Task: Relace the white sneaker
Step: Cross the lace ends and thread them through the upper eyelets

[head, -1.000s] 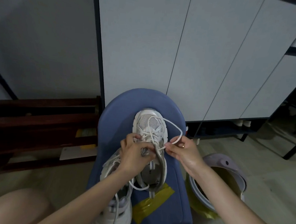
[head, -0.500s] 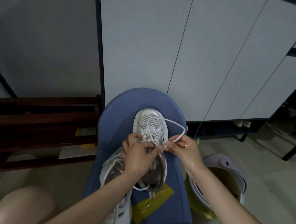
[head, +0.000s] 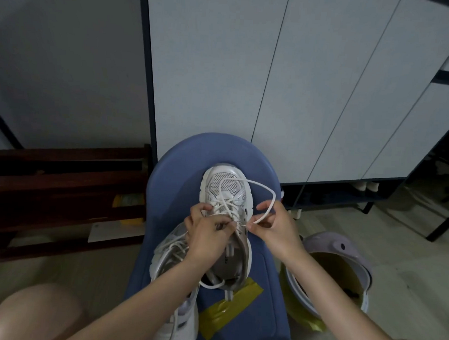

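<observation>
sneaker [head: 227,196] toe-away on blue seat [head: 176,172] | left hand [head: 208,237] closed, pinning sneaker's eyelet flap | right hand [head: 275,229] pinches lace [head: 263,190] tip just right of sneaker | risk: slack loop snags or twists; tip misses eyelet if the flap shifts

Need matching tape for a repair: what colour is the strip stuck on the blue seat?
Yellow tape, lying below the sneaker, seen in the head view.
</observation>
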